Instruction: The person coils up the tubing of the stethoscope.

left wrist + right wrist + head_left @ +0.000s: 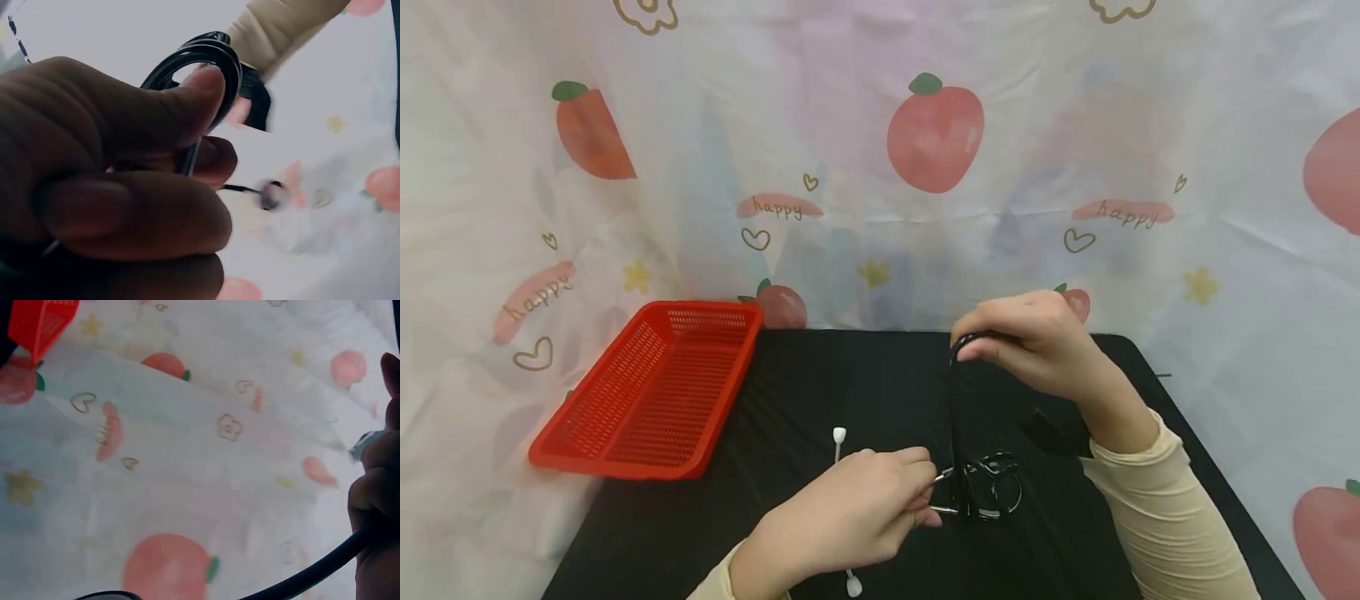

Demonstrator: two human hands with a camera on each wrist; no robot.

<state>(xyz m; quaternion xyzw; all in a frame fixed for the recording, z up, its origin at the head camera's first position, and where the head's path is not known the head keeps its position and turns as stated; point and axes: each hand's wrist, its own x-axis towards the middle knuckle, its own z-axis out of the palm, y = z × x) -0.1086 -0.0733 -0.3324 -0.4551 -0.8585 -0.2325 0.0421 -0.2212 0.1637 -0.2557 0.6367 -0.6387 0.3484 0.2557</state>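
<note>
Shows as a flat black worktop, rounded at the far right corner. Carries a red perforated basket towards the far left, jutting past the left edge, and, nearer the front, a thin white rod with knobbed ends (middle hidden behind the left hand).
</note>
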